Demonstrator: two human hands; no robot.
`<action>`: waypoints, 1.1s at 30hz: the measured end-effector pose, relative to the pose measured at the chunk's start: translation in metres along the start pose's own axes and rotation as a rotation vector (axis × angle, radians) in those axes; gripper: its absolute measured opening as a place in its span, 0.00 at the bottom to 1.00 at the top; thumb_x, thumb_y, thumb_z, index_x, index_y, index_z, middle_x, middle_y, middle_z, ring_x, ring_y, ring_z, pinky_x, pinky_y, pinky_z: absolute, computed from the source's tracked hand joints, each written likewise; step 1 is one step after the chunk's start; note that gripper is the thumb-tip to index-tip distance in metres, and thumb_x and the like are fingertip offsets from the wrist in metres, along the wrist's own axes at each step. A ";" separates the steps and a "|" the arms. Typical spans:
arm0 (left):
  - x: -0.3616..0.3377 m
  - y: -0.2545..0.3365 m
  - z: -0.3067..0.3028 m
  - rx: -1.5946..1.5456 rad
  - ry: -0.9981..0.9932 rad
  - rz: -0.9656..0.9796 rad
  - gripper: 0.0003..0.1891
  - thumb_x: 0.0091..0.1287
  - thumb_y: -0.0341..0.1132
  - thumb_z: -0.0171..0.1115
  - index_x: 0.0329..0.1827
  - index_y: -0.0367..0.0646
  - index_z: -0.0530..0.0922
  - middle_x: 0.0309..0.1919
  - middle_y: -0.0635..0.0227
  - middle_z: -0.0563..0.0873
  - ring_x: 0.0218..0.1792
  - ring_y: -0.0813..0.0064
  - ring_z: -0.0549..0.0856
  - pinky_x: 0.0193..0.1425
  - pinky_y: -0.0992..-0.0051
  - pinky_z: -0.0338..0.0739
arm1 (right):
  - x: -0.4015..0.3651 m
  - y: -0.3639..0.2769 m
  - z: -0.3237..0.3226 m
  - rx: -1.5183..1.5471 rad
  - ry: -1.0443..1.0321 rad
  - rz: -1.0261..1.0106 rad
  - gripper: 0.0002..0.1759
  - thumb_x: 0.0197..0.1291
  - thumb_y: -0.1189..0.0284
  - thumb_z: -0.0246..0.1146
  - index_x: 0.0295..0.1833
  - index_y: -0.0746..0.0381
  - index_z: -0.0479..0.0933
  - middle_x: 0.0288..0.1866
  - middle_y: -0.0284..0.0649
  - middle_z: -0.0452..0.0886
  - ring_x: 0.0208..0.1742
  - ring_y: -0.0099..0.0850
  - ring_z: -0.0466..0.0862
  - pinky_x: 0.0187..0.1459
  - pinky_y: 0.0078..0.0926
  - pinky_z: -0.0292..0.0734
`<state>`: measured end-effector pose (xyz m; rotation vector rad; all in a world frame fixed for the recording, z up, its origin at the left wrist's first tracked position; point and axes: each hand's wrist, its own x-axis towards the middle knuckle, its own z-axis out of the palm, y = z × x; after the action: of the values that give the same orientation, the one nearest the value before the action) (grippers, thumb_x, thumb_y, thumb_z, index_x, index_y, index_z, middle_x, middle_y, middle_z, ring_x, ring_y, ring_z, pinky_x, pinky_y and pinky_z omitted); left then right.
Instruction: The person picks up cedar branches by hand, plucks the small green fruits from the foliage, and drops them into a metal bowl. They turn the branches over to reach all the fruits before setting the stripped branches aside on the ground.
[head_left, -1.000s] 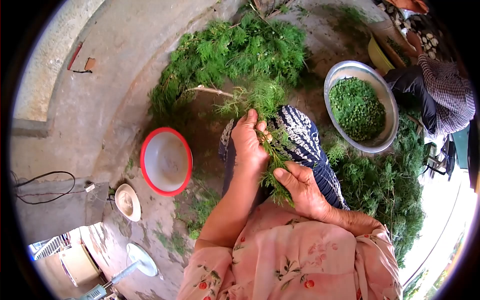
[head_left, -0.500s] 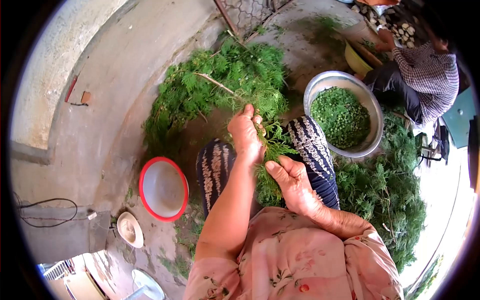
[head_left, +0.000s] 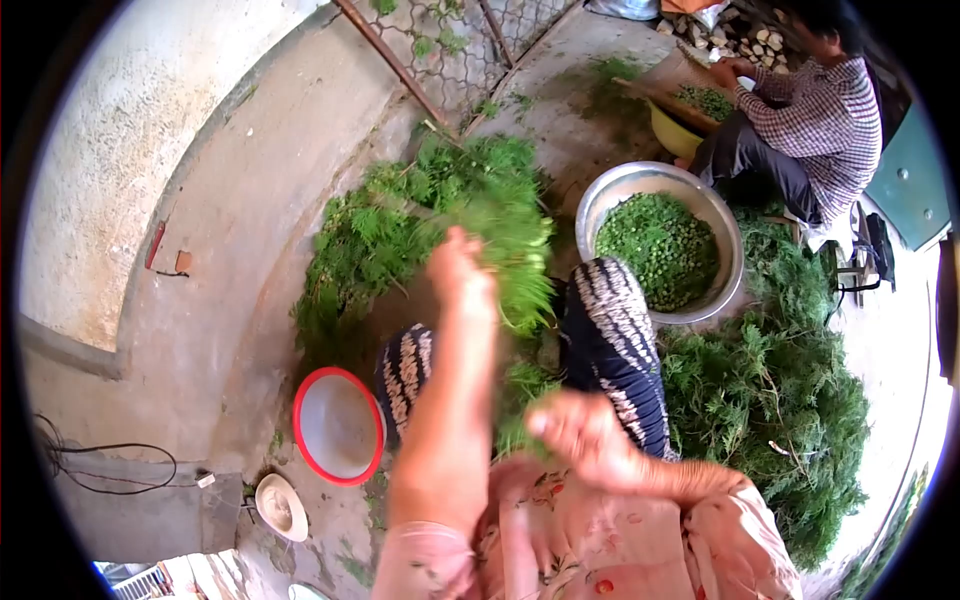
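Observation:
My left hand (head_left: 460, 265), smeared by motion, is closed around a feathery green branch (head_left: 515, 270) over a heap of similar branches (head_left: 375, 230). Closer to my body, my right hand (head_left: 588, 430) is closed with the thumb on top; what it holds, if anything, I cannot make out. Beneath it, blurred green sprigs (head_left: 525, 385) lie between my knees. Beyond my right knee stands a wide metal basin (head_left: 735, 255) containing small round green pieces and bits of leaf. A white basin with a red rim (head_left: 340, 425) is beside my left knee.
A second pile of branches (head_left: 770, 400) covers the ground at the right. Another person (head_left: 815, 140) in a checked shirt sits at the upper right by a yellow basin (head_left: 675, 135). A pale oval dish-like object (head_left: 282, 507) and a dark cable (head_left: 105, 465) lie at the lower left.
My view has shifted. My left hand has swung up and left with the branch, away from my right hand. The other person sits more upright, hands raised.

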<state>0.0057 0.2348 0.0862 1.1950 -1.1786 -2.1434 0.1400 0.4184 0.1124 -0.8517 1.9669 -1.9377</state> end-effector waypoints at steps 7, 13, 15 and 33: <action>0.041 0.065 -0.048 -0.060 -0.344 0.009 0.11 0.64 0.44 0.58 0.33 0.48 0.72 0.13 0.81 0.67 0.14 0.82 0.64 0.18 0.79 0.60 | 0.030 0.012 -0.063 0.336 0.580 0.269 0.10 0.64 0.63 0.56 0.33 0.57 0.74 0.22 0.26 0.73 0.19 0.15 0.69 0.17 0.13 0.60; 0.065 0.088 -0.084 -0.021 -0.419 -0.006 0.12 0.63 0.46 0.60 0.32 0.47 0.73 0.13 0.82 0.67 0.12 0.85 0.63 0.15 0.81 0.59 | 0.081 0.099 -0.185 -1.004 0.844 -0.250 0.18 0.59 0.69 0.57 0.56 0.61 0.72 0.47 0.48 0.75 0.43 0.41 0.77 0.42 0.35 0.75; 0.071 0.091 -0.089 -0.023 -0.448 -0.037 0.12 0.63 0.46 0.59 0.32 0.47 0.73 0.13 0.81 0.68 0.12 0.85 0.63 0.14 0.82 0.58 | 0.089 0.148 -0.222 -1.062 0.825 -0.024 0.25 0.57 0.71 0.57 0.61 0.62 0.66 0.56 0.55 0.68 0.55 0.52 0.69 0.55 0.41 0.67; 0.119 0.058 -0.032 0.120 -0.741 -0.097 0.07 0.64 0.35 0.58 0.34 0.39 0.77 0.19 0.73 0.76 0.14 0.85 0.68 0.17 0.84 0.61 | 0.263 0.102 -0.069 -0.492 0.218 -0.072 0.16 0.54 0.69 0.63 0.47 0.66 0.76 0.40 0.48 0.80 0.40 0.44 0.80 0.44 0.31 0.74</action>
<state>-0.0349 0.1057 0.0679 0.4857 -1.5719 -2.7268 -0.1318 0.3216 0.0763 -0.8573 2.6401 -1.6603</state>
